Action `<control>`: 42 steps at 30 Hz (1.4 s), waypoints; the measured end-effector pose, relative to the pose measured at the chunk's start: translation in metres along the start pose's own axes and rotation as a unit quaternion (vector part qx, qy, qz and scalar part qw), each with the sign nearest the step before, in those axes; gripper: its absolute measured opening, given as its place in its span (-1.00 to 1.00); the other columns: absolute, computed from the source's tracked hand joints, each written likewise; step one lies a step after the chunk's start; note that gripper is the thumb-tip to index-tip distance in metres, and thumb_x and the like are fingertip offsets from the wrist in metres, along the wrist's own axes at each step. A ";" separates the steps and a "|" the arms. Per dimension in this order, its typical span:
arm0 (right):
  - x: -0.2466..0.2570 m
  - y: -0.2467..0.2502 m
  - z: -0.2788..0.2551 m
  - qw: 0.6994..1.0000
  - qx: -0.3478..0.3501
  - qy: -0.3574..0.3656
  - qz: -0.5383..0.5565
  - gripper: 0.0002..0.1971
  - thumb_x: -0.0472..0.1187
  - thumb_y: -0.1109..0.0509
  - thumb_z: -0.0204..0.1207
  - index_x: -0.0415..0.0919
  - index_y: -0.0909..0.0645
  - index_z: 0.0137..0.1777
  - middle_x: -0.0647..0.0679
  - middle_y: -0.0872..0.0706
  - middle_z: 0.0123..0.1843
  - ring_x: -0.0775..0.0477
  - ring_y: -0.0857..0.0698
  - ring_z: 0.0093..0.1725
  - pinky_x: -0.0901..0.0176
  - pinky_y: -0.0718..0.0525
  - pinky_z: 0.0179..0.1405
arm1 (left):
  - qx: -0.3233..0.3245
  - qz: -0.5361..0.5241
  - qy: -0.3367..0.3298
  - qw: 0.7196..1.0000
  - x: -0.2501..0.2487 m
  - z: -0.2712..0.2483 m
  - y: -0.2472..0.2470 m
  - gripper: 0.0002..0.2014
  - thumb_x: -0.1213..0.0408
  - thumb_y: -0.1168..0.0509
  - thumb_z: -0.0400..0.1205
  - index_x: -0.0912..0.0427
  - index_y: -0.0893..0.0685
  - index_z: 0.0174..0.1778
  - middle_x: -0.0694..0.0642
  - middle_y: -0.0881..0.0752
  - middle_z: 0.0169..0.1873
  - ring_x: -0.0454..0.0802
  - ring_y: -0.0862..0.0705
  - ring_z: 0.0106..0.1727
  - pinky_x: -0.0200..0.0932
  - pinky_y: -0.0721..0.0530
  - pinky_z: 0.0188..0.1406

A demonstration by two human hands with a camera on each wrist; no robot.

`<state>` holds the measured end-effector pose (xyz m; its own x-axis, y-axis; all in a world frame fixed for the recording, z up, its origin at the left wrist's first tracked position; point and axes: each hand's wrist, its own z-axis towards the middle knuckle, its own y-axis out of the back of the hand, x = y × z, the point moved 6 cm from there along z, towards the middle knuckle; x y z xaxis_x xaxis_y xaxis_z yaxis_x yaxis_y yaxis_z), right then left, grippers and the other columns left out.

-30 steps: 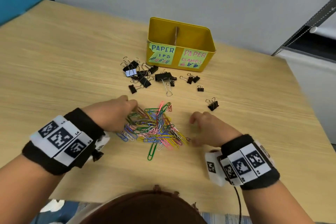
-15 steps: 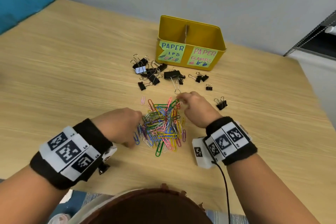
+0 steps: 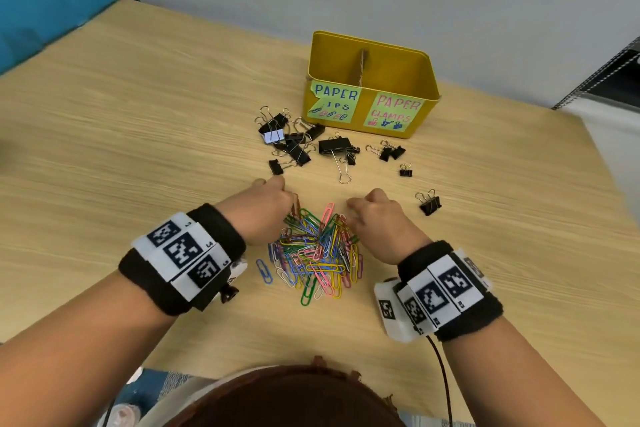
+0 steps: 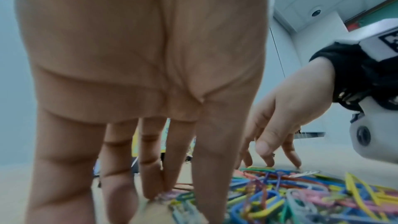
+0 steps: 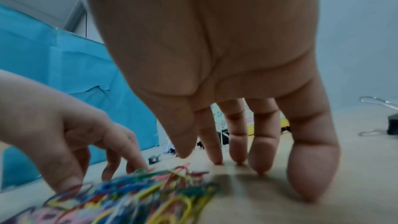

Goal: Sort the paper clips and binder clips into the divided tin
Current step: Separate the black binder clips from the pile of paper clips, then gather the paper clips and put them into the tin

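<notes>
A heap of coloured paper clips [image 3: 315, 250] lies on the wooden table between my hands. Black binder clips [image 3: 298, 146] are scattered beyond it, in front of the yellow divided tin [image 3: 370, 45]. The tin's left label reads paper clips, its right label paper clamps. My left hand [image 3: 270, 191] reaches over the heap's far left corner; its fingers [image 4: 150, 176] point down and touch clips at the edge. My right hand [image 3: 367, 201] is at the heap's far right, with its straight fingertips [image 5: 237, 151] on the table beside the clips. Neither hand holds anything.
One binder clip [image 3: 429, 204] lies alone to the right of my right hand, with a small one [image 3: 406, 171] further back. A blue paper clip [image 3: 264, 270] lies loose left of the heap. A grey wall stands behind the tin, and the table edge runs along the right.
My left hand has moved forward from the heap's near left side to its far left corner. The right hand stays at the far right edge. The heap is drawn closer together.
</notes>
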<state>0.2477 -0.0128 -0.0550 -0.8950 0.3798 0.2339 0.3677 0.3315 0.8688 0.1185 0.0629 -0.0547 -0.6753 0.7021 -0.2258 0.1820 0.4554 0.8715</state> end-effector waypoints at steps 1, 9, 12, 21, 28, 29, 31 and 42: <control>0.002 -0.003 -0.003 1.000 0.012 0.011 -0.003 -0.58 -0.11 -0.09 0.67 -0.12 -0.37 0.51 -0.25 -0.43 0.38 -0.32 -0.46 0.37 -0.10 -0.42 0.45 | 0.010 -0.016 -0.015 1.000 -0.002 0.000 -0.002 -0.53 0.42 -0.21 0.58 0.19 -0.44 0.45 0.19 -0.43 0.33 0.17 -0.45 0.38 -0.03 -0.49 0.38; 0.013 -0.013 -0.024 0.999 0.046 -0.003 -0.002 -0.02 0.23 -0.53 0.22 0.05 -0.14 0.60 -0.17 -0.36 0.39 -0.26 -0.39 0.40 -0.07 -0.48 0.37 | 0.045 -0.036 -0.010 0.998 -0.010 -0.015 -0.007 0.00 -0.15 -0.53 0.24 0.02 -0.20 0.53 0.12 -0.36 0.36 0.12 -0.39 0.41 0.06 -0.54 0.35; 0.024 -0.014 -0.015 0.999 0.029 0.012 0.020 -0.13 0.04 -0.60 0.22 -0.06 -0.29 0.51 -0.18 -0.39 0.32 -0.24 -0.46 0.34 -0.05 -0.53 0.36 | 0.045 0.002 -0.006 0.999 -0.024 -0.008 -0.012 -0.10 -0.03 -0.57 0.26 0.13 -0.26 0.44 0.17 -0.39 0.29 0.15 -0.46 0.32 -0.02 -0.60 0.16; 0.009 0.002 0.000 0.987 0.016 0.023 0.157 -0.66 -0.42 -0.51 0.31 -0.19 -0.66 0.09 -0.12 -0.62 0.05 -0.08 -0.64 -0.16 0.22 -0.63 -0.27 | 0.036 -0.116 0.005 0.993 -0.011 0.010 -0.003 -0.74 0.31 -0.43 0.50 0.18 -0.58 0.06 0.12 -0.58 -0.04 0.03 -0.58 -0.09 -0.20 -0.52 -0.28; -0.013 0.009 0.006 0.938 0.046 -0.009 0.344 -0.72 -0.55 -0.44 0.39 -0.29 -0.72 0.05 0.05 -0.65 -0.27 0.22 -0.64 -0.58 0.43 -0.73 -0.48 | 0.020 -0.271 0.023 0.962 0.008 0.012 0.008 -0.79 0.52 -0.42 0.47 0.12 -0.64 -0.12 -0.05 -0.53 -0.35 -0.12 -0.64 -0.53 -0.41 -0.61 -0.62; -0.016 0.012 0.006 0.934 0.041 -0.006 0.355 -0.72 -0.56 -0.44 0.38 -0.26 -0.73 0.02 0.04 -0.67 -0.29 0.24 -0.64 -0.60 0.43 -0.74 -0.46 | 0.015 -0.283 0.020 0.959 0.010 0.013 0.013 -0.77 0.53 -0.43 0.46 0.10 -0.63 -0.17 -0.05 -0.56 -0.36 -0.13 -0.64 -0.54 -0.42 -0.61 -0.62; -0.019 0.023 0.006 0.926 0.029 0.007 0.376 -0.70 -0.57 -0.45 0.37 -0.17 -0.74 -0.06 -0.02 -0.69 -0.29 0.16 -0.67 -0.52 0.40 -0.77 -0.38 | 0.010 -0.313 0.005 0.950 0.012 0.014 0.023 -0.74 0.57 -0.44 0.44 0.08 -0.64 -0.29 -0.01 -0.62 -0.38 -0.19 -0.65 -0.59 -0.41 -0.67 -0.55; 0.005 0.156 0.016 0.859 -0.100 0.099 0.493 -0.70 -0.62 -0.35 0.40 -0.21 -0.70 -0.09 0.00 -0.79 -0.33 0.20 -0.73 -0.50 0.39 -0.77 -0.39 | -0.169 -0.425 -0.048 0.888 0.008 0.025 0.141 -0.82 0.58 -0.43 0.43 0.30 -0.71 -0.10 0.06 -0.70 -0.43 -0.28 -0.66 -0.64 -0.43 -0.73 -0.47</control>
<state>0.3050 0.0543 0.0747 -0.2072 0.2297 0.9509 0.9384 -0.2281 0.2596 0.1569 0.1465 0.0554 -0.3986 0.2336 -0.8869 -0.6005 0.6644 0.4449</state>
